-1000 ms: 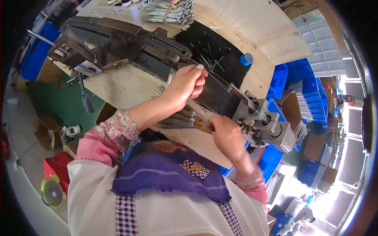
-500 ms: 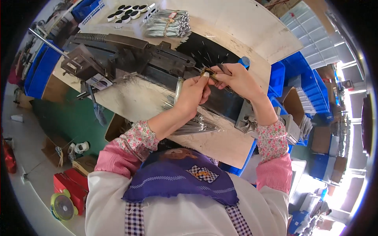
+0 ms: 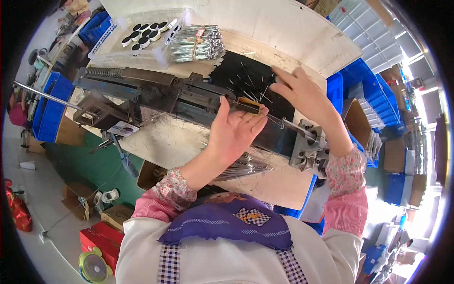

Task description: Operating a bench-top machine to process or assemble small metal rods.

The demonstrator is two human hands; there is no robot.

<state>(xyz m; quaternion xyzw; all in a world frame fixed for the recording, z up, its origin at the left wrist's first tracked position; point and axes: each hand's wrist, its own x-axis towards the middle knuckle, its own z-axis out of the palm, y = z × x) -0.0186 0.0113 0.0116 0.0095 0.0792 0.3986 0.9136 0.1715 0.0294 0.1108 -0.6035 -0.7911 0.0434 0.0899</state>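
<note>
Both hands have parted since half a second ago, when their fingertips met; the right now lifts away. The left hand [image 3: 236,132] lies palm up, its grip loose, thumb standing clear of straight fingers, with their tips beside a slim, yellow-edged oblong piece [image 3: 249,105]; whether they touch it I cannot tell. That piece sits at the end of a dark, smudged metal machine [image 3: 201,102] with a ribbed coil spring [image 3: 104,72]. The right hand [image 3: 305,92] hovers with spread fingers, its grip wide and nothing visible in it, near a matt black sheet [image 3: 231,66] scattered with needle-thin metal rods [image 3: 250,85]. Behind, a tied bundle [image 3: 196,42] of shiny rods lies near a clear plastic crate [image 3: 125,58] of squat black-and-white discs [image 3: 144,41]. More slender wires [image 3: 250,166] fan over the pale wooden desk [image 3: 283,183].
</note>
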